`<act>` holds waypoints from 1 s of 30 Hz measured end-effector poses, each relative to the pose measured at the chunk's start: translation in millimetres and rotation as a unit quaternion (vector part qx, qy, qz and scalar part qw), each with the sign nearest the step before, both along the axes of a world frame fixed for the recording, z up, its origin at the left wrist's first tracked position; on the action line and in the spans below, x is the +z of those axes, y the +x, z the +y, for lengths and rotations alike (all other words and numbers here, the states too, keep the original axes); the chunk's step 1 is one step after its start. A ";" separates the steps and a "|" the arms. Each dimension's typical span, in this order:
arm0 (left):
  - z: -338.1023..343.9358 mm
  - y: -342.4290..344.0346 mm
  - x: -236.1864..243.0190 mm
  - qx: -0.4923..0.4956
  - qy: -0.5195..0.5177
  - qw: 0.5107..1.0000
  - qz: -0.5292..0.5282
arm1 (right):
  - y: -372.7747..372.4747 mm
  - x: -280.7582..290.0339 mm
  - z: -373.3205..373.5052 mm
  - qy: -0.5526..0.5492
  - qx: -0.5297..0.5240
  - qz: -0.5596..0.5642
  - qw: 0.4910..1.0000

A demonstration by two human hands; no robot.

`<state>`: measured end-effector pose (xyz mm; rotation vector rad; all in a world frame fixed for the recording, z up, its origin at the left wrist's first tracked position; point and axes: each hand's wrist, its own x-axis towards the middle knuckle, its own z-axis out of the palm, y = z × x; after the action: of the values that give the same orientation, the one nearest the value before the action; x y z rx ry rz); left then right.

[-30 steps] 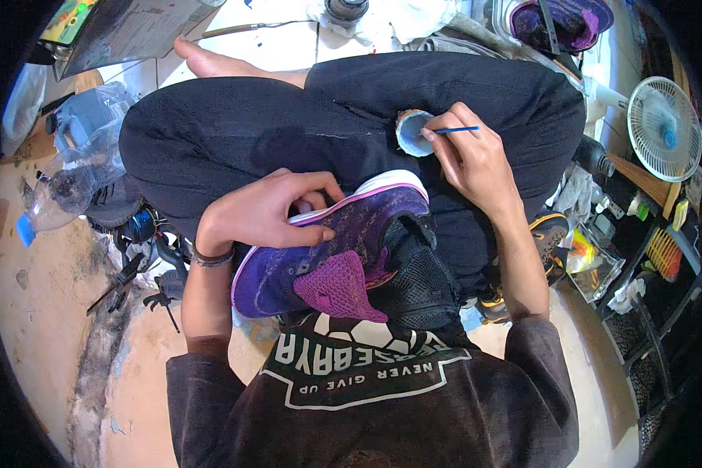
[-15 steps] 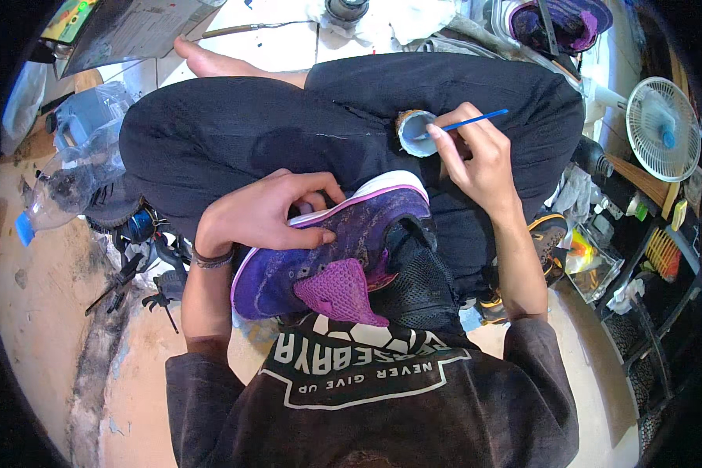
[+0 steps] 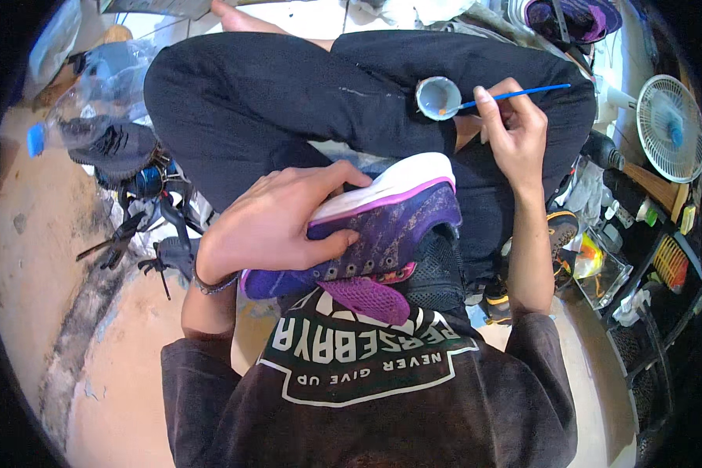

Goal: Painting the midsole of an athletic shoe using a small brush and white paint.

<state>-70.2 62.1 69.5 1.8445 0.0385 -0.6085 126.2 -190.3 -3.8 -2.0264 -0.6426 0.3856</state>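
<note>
My left hand (image 3: 269,222) grips a purple sneaker (image 3: 398,222) lying sideways on my lap, its fingers over the white, pink-edged sole (image 3: 401,175). A magenta mesh tongue (image 3: 366,304) hangs toward my shirt, and black mesh (image 3: 433,269) shows inside the shoe. My right hand (image 3: 511,132) is closed round a thin blue brush (image 3: 542,90), whose tip is at the right rim of a small whitish cup (image 3: 437,97) with pale contents. The cup rests on my dark-trousered leg.
A purple shoe (image 3: 561,19) lies at the top right. A white fan (image 3: 671,125) and a black rack (image 3: 651,351) stand right. At left are a clear bottle (image 3: 85,93), dark shoes (image 3: 113,148) and black tools (image 3: 171,253). A dark boot (image 3: 495,300) lies beside my right forearm.
The view has shifted a little. My left hand has tilted the sneaker, showing more white sole. My right hand has moved rightward relative to the cup, drawing the brush toward its rim.
</note>
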 end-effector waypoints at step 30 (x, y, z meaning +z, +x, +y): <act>-4.6 -12.7 -2.1 0.061 0.147 0.987 -0.034 | -97.7 32.7 24.7 0.230 0.044 0.220 0.947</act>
<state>-82.8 57.5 67.4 2.1303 0.2039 -0.4724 28.6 -165.6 29.0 -1.4085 -0.4860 0.6523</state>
